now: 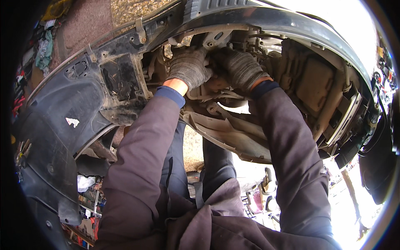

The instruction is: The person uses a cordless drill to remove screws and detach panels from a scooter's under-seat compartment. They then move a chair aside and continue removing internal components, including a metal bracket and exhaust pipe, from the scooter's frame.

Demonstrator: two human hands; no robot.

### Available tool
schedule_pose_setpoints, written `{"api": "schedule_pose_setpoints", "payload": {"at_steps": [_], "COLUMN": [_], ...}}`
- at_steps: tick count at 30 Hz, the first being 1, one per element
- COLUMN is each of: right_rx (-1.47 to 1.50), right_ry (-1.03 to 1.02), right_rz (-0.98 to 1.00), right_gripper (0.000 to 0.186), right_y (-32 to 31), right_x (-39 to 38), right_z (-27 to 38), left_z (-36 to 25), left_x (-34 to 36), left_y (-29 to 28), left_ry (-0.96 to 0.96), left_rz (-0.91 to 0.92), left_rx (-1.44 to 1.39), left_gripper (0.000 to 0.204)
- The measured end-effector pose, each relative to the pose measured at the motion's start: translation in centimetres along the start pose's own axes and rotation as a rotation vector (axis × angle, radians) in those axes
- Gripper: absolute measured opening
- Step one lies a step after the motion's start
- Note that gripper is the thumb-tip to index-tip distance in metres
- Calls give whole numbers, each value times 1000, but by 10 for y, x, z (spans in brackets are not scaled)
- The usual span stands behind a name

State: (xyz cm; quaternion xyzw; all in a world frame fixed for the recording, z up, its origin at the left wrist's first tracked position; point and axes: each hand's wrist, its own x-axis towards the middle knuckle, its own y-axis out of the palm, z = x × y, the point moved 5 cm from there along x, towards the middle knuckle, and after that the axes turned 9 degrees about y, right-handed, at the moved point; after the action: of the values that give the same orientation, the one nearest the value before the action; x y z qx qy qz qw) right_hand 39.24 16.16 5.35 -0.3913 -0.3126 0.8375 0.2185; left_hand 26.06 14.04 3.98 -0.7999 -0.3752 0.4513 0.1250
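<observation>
Both my arms reach up into the dirty underside of a raised vehicle. My left hand (187, 66), in a grey knitted glove, is closed among the parts beside a pale metal bracket (217, 39). Its fingertips are hidden, so what it grips does not show. My right hand (241, 66), gloved the same way, is bent inward close to the left one, just below that bracket. Its fingers curl into dark shadow, and whatever they hold cannot be made out. Dusty pipes (225, 95) run just below my hands.
A black plastic liner (62, 108) spreads on the left, next to a dirty panel with an opening (118, 77). A curved bumper edge (283, 21) arches above. A dusty pan-like cover (312, 85) lies right of my right hand. A loose-edged undertray (229, 131) hangs between my forearms.
</observation>
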Motion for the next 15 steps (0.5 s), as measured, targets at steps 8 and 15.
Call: {"api": "schedule_pose_setpoints", "payload": {"at_steps": [8,15], "right_rx": [-52,24], "right_ry": [-32,12], "right_rz": [-55,-14], "right_gripper": [45,58], "right_y": [-6,-9], "right_x": [-9,-5], "right_z": [8,7], "left_z": [-3,-6], "left_x": [-1,-3], "left_y": [1,-4], "left_ry": [-40,2], "left_rz": [68,31], "left_rx": [50,5], "left_gripper": [58,57]}}
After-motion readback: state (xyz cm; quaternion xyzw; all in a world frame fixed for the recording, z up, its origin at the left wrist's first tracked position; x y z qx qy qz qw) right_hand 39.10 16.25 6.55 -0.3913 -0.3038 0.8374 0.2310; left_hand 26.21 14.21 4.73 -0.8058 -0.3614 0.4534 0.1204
